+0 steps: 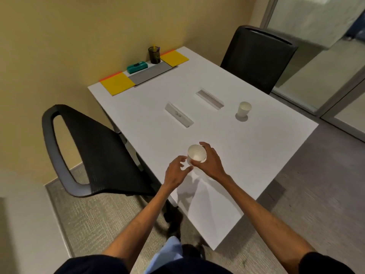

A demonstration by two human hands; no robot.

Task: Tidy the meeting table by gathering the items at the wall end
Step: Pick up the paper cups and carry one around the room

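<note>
From the head camera, the right hand [210,164] grips the near cup [197,153], a white paper cup standing upright towards the near left edge of the white table [246,155], with the fingers curled round its right side. The left hand [176,171] sits just beside the cup on its left with loosely curled fingers and holds nothing; whether its thumb touches the cup's base cannot be told. A second cup [244,109], also white paper, stands upright well apart, farther off and towards the right edge. Between the two cups and the wall end, two long recessed slots [178,115] are set into the tabletop side by side. At the far end against the wall, a grey pad [152,73] lies between the left yellow folder [117,84] and the right yellow folder [174,58]. A teal case [137,67] and a black mesh pen holder [154,54] stand along the pad's far edge. One black chair [88,151] stands to the left of the table, and another chair [258,58] at its far right.
</note>
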